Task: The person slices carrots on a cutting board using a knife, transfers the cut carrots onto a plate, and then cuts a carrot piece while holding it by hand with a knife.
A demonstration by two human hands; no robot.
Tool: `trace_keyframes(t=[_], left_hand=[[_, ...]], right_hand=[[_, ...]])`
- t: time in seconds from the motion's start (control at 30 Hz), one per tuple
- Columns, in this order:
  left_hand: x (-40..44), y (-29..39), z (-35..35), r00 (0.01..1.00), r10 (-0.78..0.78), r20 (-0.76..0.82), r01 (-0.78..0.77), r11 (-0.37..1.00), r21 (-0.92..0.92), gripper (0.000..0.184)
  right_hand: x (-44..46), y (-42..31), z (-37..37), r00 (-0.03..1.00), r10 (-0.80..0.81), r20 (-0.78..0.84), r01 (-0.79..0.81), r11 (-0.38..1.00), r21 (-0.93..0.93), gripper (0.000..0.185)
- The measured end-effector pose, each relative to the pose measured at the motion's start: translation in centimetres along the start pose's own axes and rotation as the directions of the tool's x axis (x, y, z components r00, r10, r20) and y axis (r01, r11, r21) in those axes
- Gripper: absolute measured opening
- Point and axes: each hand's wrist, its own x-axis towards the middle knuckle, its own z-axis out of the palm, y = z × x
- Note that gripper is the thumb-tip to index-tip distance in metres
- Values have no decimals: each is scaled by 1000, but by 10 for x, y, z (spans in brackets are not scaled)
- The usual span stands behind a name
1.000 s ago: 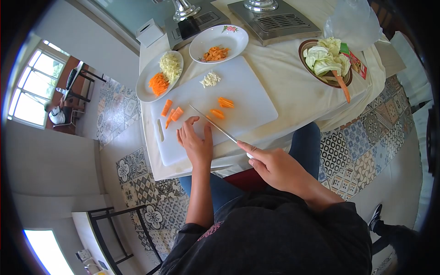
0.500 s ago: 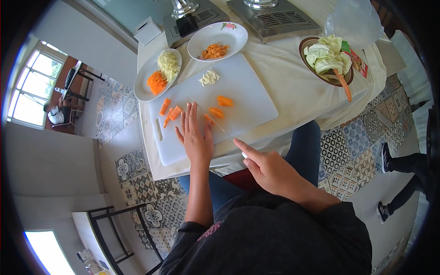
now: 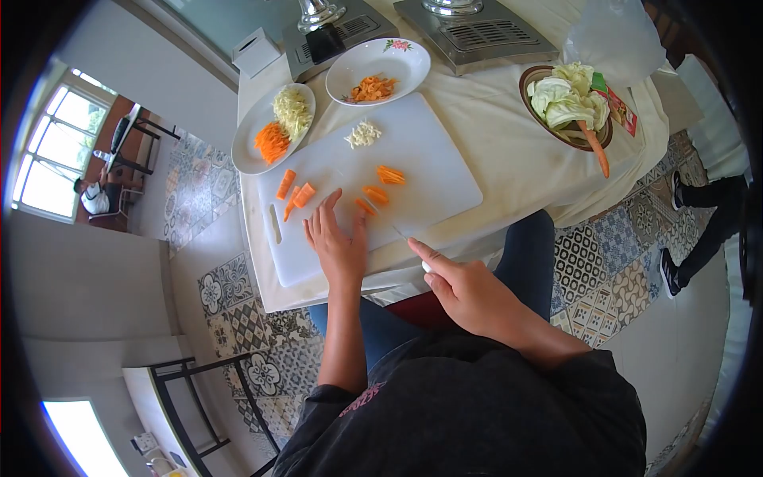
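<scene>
My right hand [image 3: 469, 296], lower centre, is closed around the knife [image 3: 427, 268]. My left hand [image 3: 342, 253] is spread, gripping nothing visible. Cut hazard: uncurled fingers, should the blade swing left. Carrot slices [image 3: 375, 195] lie loose mid-frame on the board [image 3: 437, 179]; a sideways push could scatter them. Oval plate [image 3: 247, 145] and floral plate [image 3: 412, 73], upper left and upper centre, limit room beyond. Bowl [image 3: 525, 78] stands upper right; burner [image 3: 509, 36], top.

At the cloth-covered table's [image 3: 497, 135] far side sit two slotted metal units [image 3: 493, 33] and a white box [image 3: 256, 54]. Left of the table, a person [image 3: 96, 198] sits near a window [image 3: 49, 163]; right, dark-trousered legs [image 3: 707, 219] show.
</scene>
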Motion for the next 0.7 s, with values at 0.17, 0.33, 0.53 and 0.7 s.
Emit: trace_keyframes(t=[0.17,0.33,0.53,0.7], left_hand=[[-1,3,-2,999,43,-10,-43,999,-25,23],[-1,6,-1,996,72,-56,-75,996,-44,11],[-3,4,0,996,73,-56,-73,997,-6,11],[-2,4,0,995,89,-46,-88,996,24,10]], right_hand=[[0,3,-2,999,9,49,-8,1000,-19,50],[2,-1,-3,999,11,44,-10,1000,-28,50],[3,-4,-3,998,3,57,0,999,-47,50],[3,3,2,999,-39,8,39,998,-58,50]])
